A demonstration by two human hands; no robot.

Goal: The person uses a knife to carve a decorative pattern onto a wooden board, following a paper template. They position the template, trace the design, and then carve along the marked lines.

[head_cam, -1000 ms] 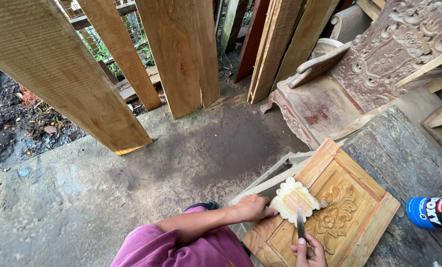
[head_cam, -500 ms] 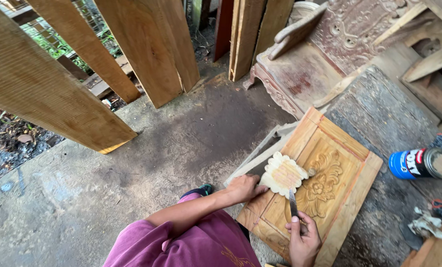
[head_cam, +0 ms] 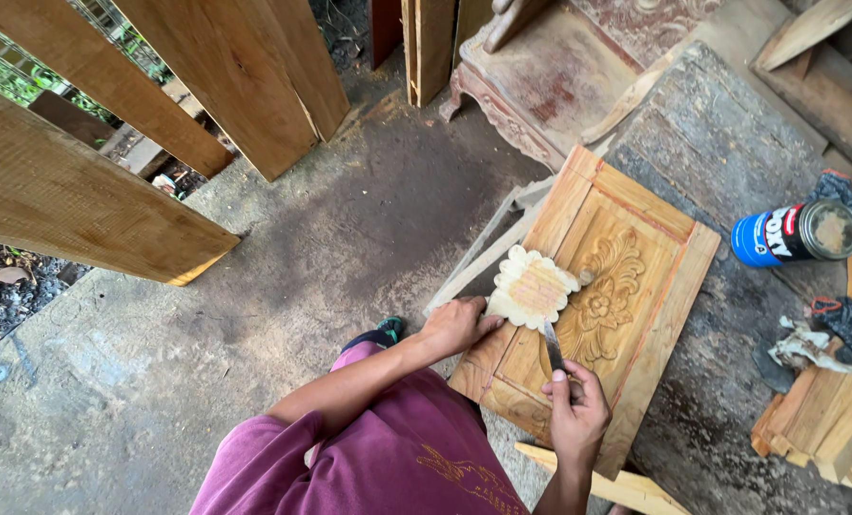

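A: What step is this?

B: I judge it mid-fitting. The left hand (head_cam: 456, 326) presses its fingers flat on the edge of a pale scalloped carved piece (head_cam: 533, 289), pinning it on the carved wooden panel (head_cam: 588, 296), just beside the panel's flower relief (head_cam: 602, 303).

A: And the other hand?

B: The right hand (head_cam: 576, 412) is closed around a narrow metal blade (head_cam: 551, 345), its tip touching the lower edge of the pale piece. I cannot tell whether it is a chisel or a knife.

A: What does the next move call for?

B: Probably a short, controlled push of the blade, with the left fingers kept clear of it and the piece held from sliding. A blue can (head_cam: 796, 232) lies on its side on the workbench (head_cam: 721, 143), well apart from both hands.
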